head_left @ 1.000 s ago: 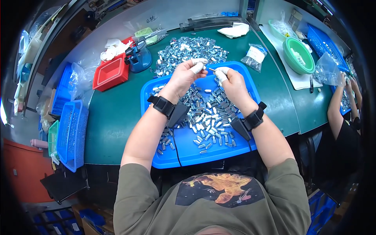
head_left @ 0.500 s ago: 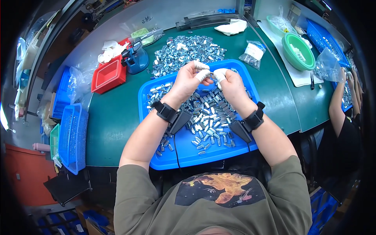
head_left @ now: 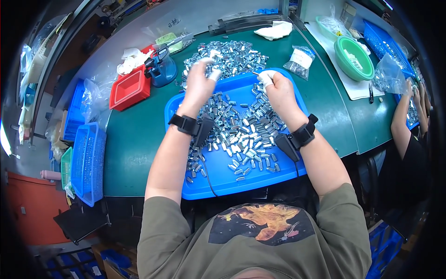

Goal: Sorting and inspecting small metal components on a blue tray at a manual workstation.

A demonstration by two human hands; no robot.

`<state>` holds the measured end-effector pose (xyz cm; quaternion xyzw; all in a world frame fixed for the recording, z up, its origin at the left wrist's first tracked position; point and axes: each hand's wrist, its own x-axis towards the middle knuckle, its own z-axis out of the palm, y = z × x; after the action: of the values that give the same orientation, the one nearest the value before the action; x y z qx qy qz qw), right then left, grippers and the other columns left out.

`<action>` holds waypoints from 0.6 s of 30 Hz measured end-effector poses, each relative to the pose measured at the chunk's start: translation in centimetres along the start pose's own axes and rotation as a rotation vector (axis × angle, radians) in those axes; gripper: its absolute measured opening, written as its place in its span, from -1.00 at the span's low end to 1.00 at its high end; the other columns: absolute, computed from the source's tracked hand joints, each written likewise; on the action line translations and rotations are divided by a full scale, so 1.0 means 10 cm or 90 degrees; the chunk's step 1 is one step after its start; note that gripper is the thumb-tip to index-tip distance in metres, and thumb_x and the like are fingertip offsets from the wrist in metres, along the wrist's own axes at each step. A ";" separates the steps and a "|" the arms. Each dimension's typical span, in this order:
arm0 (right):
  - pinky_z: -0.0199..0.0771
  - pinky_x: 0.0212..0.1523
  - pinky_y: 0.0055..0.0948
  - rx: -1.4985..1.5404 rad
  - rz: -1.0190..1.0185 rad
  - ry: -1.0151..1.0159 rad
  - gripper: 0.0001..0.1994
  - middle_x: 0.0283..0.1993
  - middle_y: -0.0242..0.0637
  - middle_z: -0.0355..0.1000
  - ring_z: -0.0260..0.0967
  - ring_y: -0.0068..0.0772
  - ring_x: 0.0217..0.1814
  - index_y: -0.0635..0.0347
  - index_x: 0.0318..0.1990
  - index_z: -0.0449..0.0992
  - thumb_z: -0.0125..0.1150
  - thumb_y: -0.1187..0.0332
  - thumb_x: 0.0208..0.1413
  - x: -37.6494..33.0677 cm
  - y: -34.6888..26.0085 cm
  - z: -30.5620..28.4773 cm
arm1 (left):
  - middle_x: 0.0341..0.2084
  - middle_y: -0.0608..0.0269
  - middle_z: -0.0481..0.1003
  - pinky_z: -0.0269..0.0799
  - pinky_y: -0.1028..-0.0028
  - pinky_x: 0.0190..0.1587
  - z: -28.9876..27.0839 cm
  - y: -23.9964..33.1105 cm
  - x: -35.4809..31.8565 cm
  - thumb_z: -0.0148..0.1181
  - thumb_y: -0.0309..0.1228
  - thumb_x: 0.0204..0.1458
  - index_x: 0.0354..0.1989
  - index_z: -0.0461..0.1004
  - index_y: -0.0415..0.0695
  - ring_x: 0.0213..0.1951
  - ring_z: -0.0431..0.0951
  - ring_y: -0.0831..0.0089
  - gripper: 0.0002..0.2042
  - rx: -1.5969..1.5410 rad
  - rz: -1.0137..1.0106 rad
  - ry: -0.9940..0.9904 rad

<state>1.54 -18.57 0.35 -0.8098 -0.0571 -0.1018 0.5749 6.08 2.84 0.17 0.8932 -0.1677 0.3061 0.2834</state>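
A blue tray [head_left: 218, 179] lies on the green table in front of me, covered with several small shiny metal parts [head_left: 241, 132]. Beyond it lies a loose heap of the same metal parts [head_left: 232, 53]. My left hand [head_left: 199, 83], with white finger cots, reaches over the tray's far edge to that heap, fingers curled at the parts; whether it holds one I cannot tell. My right hand [head_left: 277, 90], also with white cots, pinches a small metal part above the tray's far right corner. Both wrists wear black bands.
A red bin [head_left: 130, 87] and a blue tool holder [head_left: 161, 69] stand at the left back. Blue baskets [head_left: 88, 160] sit at the table's left edge. A green bowl [head_left: 354, 58], a plastic bag of parts [head_left: 301, 60] and a white cloth [head_left: 275, 31] lie to the right. Another person's arm [head_left: 403, 111] works at far right.
My hands were close together over the tray's far edge. The left hand has moved away to the heap behind the tray; the right hand stays near the tray's corner with its part.
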 end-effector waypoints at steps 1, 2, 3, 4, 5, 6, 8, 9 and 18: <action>0.24 -0.46 -0.61 -0.003 0.001 0.001 -0.84 -0.44 -0.40 0.39 0.24 -0.66 -0.45 0.31 -0.27 0.45 -0.01 0.42 0.10 0.01 0.04 -0.02 | -0.37 0.18 0.47 0.38 0.43 -0.28 -0.01 0.13 -0.02 0.09 -0.45 -0.01 -0.18 0.39 -0.17 -0.33 0.48 0.38 -0.80 -0.003 0.000 -0.001; 0.25 -0.46 -0.60 -0.011 -0.007 0.008 -0.84 -0.44 -0.40 0.39 0.24 -0.65 -0.45 0.32 -0.27 0.45 -0.01 0.41 0.10 0.02 0.10 -0.02 | -0.35 0.18 0.46 0.38 0.41 -0.25 0.01 0.29 -0.05 0.11 -0.45 -0.03 -0.17 0.40 -0.15 -0.32 0.48 0.35 -0.78 -0.065 0.006 -0.216; 0.26 -0.46 -0.59 -0.016 -0.018 0.009 -0.83 -0.44 -0.39 0.40 0.25 -0.65 -0.45 0.33 -0.27 0.45 0.00 0.41 0.10 0.03 0.12 0.00 | -0.33 0.17 0.46 0.37 0.40 -0.23 0.00 0.40 -0.07 0.13 -0.45 -0.05 -0.16 0.40 -0.14 -0.31 0.47 0.32 -0.76 -0.123 0.010 -0.428; 0.27 -0.46 -0.59 -0.021 -0.030 0.011 -0.83 -0.44 -0.39 0.40 0.25 -0.64 -0.45 0.33 -0.27 0.45 0.01 0.40 0.10 0.03 0.13 0.01 | -0.33 0.17 0.46 0.37 0.40 -0.23 0.03 0.39 -0.09 0.13 -0.45 -0.05 -0.16 0.40 -0.14 -0.31 0.47 0.32 -0.76 -0.123 0.007 -0.425; 0.27 -0.46 -0.59 -0.022 -0.032 0.007 -0.83 -0.44 -0.39 0.40 0.25 -0.64 -0.45 0.33 -0.27 0.45 0.01 0.40 0.10 0.03 0.15 0.02 | -0.33 0.18 0.46 0.37 0.41 -0.22 0.08 0.36 -0.12 0.12 -0.45 -0.05 -0.17 0.40 -0.15 -0.30 0.47 0.33 -0.76 -0.091 0.042 -0.447; 0.27 -0.46 -0.58 -0.024 -0.029 0.000 -0.82 -0.45 -0.38 0.40 0.25 -0.63 -0.46 0.33 -0.27 0.45 0.01 0.39 0.10 0.03 0.13 0.03 | -0.32 0.18 0.46 0.37 0.43 -0.22 0.11 0.35 -0.13 0.12 -0.46 -0.04 -0.17 0.40 -0.16 -0.29 0.47 0.35 -0.77 -0.058 0.080 -0.469; 0.27 -0.46 -0.57 -0.028 -0.023 -0.013 -0.81 -0.46 -0.38 0.40 0.26 -0.62 -0.47 0.33 -0.27 0.45 0.02 0.37 0.10 0.02 0.11 0.05 | -0.32 0.18 0.46 0.36 0.44 -0.21 0.12 0.31 -0.13 0.12 -0.47 -0.04 -0.17 0.40 -0.17 -0.28 0.47 0.36 -0.78 -0.026 0.118 -0.489; 0.27 -0.46 -0.57 -0.029 -0.025 -0.014 -0.81 -0.46 -0.38 0.40 0.26 -0.62 -0.47 0.33 -0.27 0.45 0.02 0.37 0.10 0.01 0.09 0.05 | -0.33 0.20 0.47 0.36 0.46 -0.22 0.11 0.27 -0.13 0.11 -0.47 -0.02 -0.18 0.40 -0.17 -0.28 0.47 0.39 -0.79 -0.144 0.014 -0.456; 0.27 -0.49 -0.56 -0.099 -0.072 -0.065 -0.81 -0.49 -0.34 0.42 0.27 -0.62 -0.50 0.29 -0.29 0.49 0.03 0.35 0.10 -0.02 0.10 0.05 | -0.34 0.27 0.47 0.38 0.55 -0.24 0.07 0.36 -0.07 0.06 -0.51 0.03 -0.19 0.41 -0.20 -0.31 0.48 0.55 -0.84 -0.609 -0.254 -0.380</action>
<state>1.66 -18.39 -0.75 -0.8516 -0.1237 -0.0966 0.5002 4.18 -0.31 0.69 0.7283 -0.1884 -0.1267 0.6465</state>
